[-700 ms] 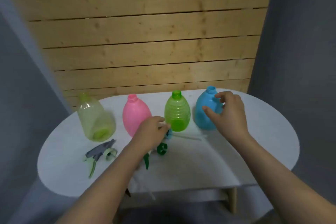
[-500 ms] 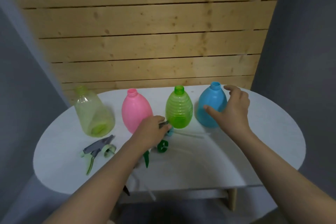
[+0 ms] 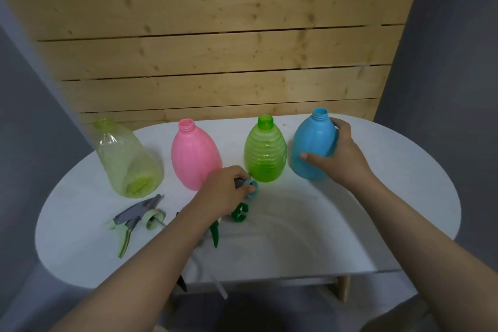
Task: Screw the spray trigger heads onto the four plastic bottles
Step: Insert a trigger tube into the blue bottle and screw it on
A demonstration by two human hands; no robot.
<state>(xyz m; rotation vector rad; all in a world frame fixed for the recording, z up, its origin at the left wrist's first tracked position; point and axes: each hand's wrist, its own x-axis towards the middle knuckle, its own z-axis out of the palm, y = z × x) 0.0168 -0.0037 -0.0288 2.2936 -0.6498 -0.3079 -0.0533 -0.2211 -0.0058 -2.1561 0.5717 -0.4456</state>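
Observation:
Four uncapped bottles stand in a row on the white table: a pale yellow-green bottle, a pink bottle, a ribbed green bottle and a blue bottle. My right hand is wrapped around the blue bottle's right side. My left hand is closed on a grey trigger head with a light-blue collar, in front of the pink and green bottles. A grey and pale-green trigger head lies at the front left. A dark green trigger head lies partly under my left wrist.
A wooden slat wall stands right behind the bottles. Grey walls flank the table on both sides. Clear dip tubes from the trigger heads hang over the table's front edge. A wooden table leg shows below on the right.
My right hand has moved from beside the blue bottle to gripping it, thumb across the front. My left hand has stayed on the blue-collared trigger head. The camera has tilted slightly.

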